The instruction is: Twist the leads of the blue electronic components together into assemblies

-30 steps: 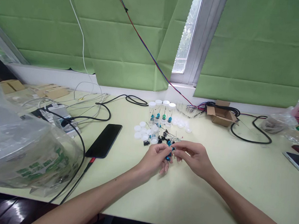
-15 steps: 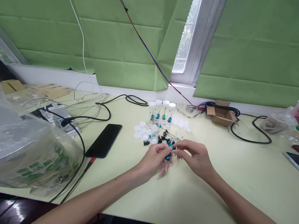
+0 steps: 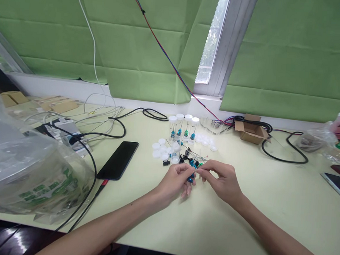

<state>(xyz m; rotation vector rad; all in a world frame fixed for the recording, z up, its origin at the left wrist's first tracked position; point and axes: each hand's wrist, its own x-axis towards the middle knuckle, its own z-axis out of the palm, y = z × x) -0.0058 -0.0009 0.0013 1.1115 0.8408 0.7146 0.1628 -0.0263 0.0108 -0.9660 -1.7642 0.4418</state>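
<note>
My left hand [image 3: 179, 178] is closed around a small blue part [image 3: 190, 179], which shows below the thumb and between the fingers. The fingertips of my right hand [image 3: 217, 174] pinch close against the left thumb; whatever lies between them is too small and covered to make out. Just beyond my hands lies a heap of small black parts [image 3: 184, 158] with blue ones and thin metal pins among them. Several clear tubes with white caps [image 3: 193, 130] stand behind the heap, each with a blue or green piece and a pin inside. Loose white caps [image 3: 157, 153] lie to the left.
A black phone [image 3: 118, 160] lies left of my hands, a cable near its lower end. Farther left is a large plastic bag [image 3: 33, 164]. At the back right stands an open cardboard box [image 3: 252, 132] beside black cable loops. Another phone [image 3: 337, 186] lies at the right edge.
My right fingertips have shifted very slightly at the left hand's thumb. A green piece now shows just above them. The rest looks the same.
</note>
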